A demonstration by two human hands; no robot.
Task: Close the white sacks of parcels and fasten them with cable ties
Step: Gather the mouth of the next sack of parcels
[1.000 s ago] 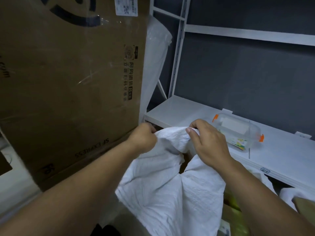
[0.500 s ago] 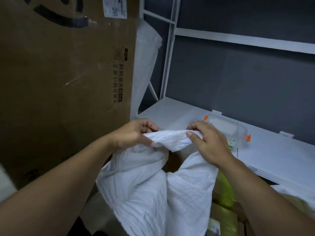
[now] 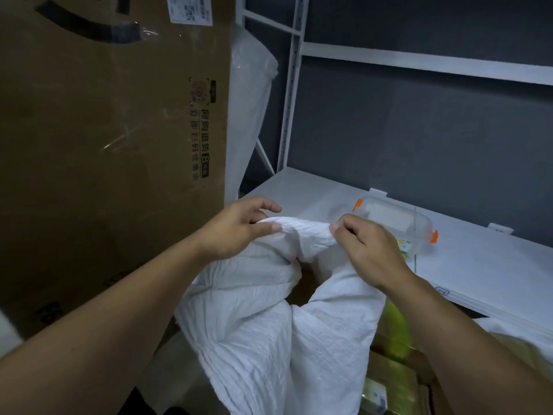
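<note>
The white woven sack [image 3: 263, 339] stands low in the middle of the view, just in front of the person and between a tall box on the left and a shelf on the right. Its crinkled fabric is drawn upward into two bunched folds. A band of its rim is stretched level between the two hands, and below that band the mouth gapes enough to show a brown cardboard parcel [image 3: 303, 284] inside. The left hand [image 3: 236, 229] pinches the left end of the band between the thumb and curled fingers, with the forefinger reaching forward over the top of the fabric. The right hand [image 3: 369, 250] grips the right end, its fingers curled round the gathered cloth and the thumb tip pressed against it. Both bare forearms reach in from the bottom corners. To the right of the sack, low down, lie yellow-green packets [image 3: 395, 327], partly hidden by the right forearm. Close on the left rises the large brown cardboard box [image 3: 104, 151], which carries black print, clear tape and a white label near the top. A roll of clear plastic wrap [image 3: 250, 109] leans behind its right edge. Beyond the hands runs a white metal shelf [image 3: 493, 265] on a white perforated upright [image 3: 291, 85], set against a dark grey wall [image 3: 419, 130]. On the shelf, just behind the right hand, sits a clear plastic container with orange latches [image 3: 401, 220].
</note>
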